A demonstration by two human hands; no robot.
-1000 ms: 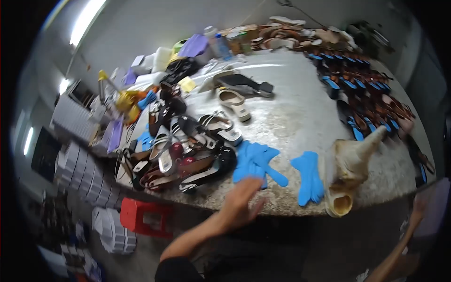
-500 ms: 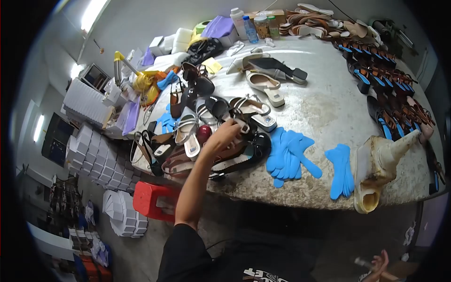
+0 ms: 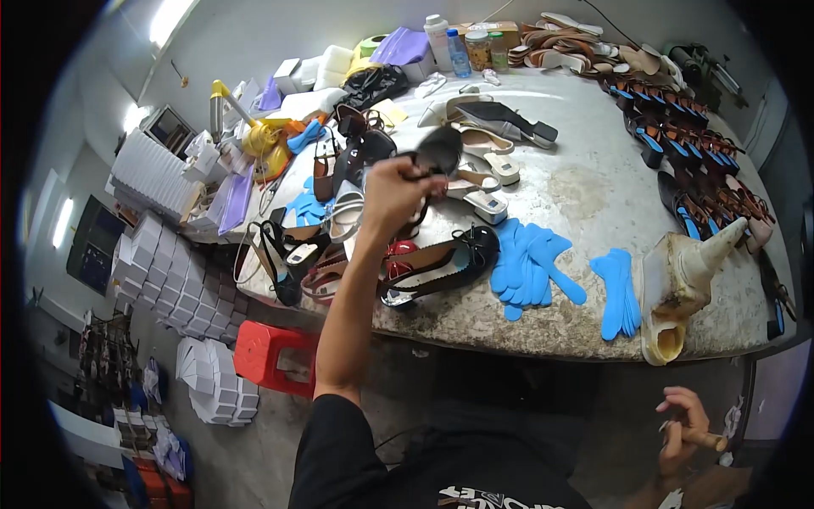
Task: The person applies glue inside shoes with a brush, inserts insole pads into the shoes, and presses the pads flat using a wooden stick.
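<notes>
My left hand [image 3: 397, 197] is closed on a dark, motion-blurred shoe [image 3: 441, 151], raised above the shoe pile. Beneath and beside it lie a black shoe with a bow [image 3: 475, 246], a red shoe part [image 3: 402, 248], a white-strapped shoe [image 3: 345, 215] and black strappy shoes [image 3: 284, 259]. At the lower right, off the table, my right hand [image 3: 681, 428] has its fingers around a wooden-handled tool [image 3: 708, 440], whose other end is hidden. Blue shoe-shaped pieces [image 3: 527, 263] lie right of the pile, with a second blue bundle [image 3: 617, 293] farther right.
A stained plastic container [image 3: 678, 280] stands at the table's front right. Rows of shoes [image 3: 678, 140] line the right side; pale shoes [image 3: 483, 144] lie mid-table. Bottles [image 3: 437, 42] and stacked soles [image 3: 560, 42] are behind. A red stool [image 3: 267, 356] is below left.
My left hand has lifted the dark shoe from the pile, moving up and slightly left. My right hand and its tool have risen farther into view at the lower right.
</notes>
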